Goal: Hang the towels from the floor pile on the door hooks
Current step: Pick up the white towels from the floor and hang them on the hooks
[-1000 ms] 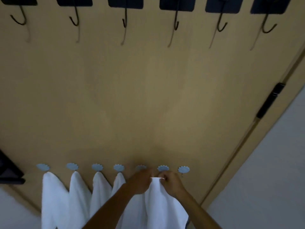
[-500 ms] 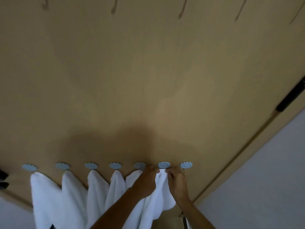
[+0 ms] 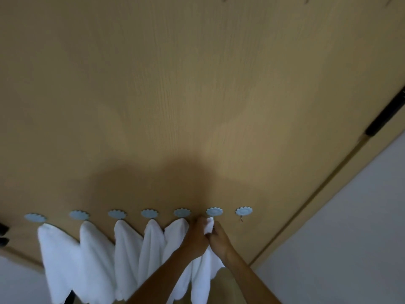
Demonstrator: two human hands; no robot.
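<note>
Wood-grain door (image 3: 197, 95) fills the view, pale wall (image 3: 350, 238) at 4 o'clock; row of seven blue scalloped hooks (image 3: 149, 213) runs along the lower part, 9 to 3 o'clock.

Progress: five white hung towels (image 3: 94, 260) drape from the five hooks on the 9 o'clock side; sixth towel (image 3: 205, 279) is at the sixth hook (image 3: 214, 211), its top corner bunched just under the disc; can't tell if it's actually caught on the prong yet; seventh hook (image 3: 244, 211) at 3 o'clock end is bare, small prong visible below it. My read: roughly five done, sixth mid-hang, one hook left; floor pile is out of frame, so remaining count unknown.

Hands: left hand (image 3: 195, 238) and right hand (image 3: 220, 241) side by side at 6 o'clock, both with fingers curled and pinching the towel's top edge; knuckles touching or nearly so.

Around: dark hinge (image 3: 385, 119) on the door edge at 2 o'clock; dark object (image 3: 3, 234) clipped at 9 o'clock edge, unidentifiable.

Obstructions: fifth hung towel sits just beside the left hand, may crowd the hook; hands themselves hide the prong.
</note>
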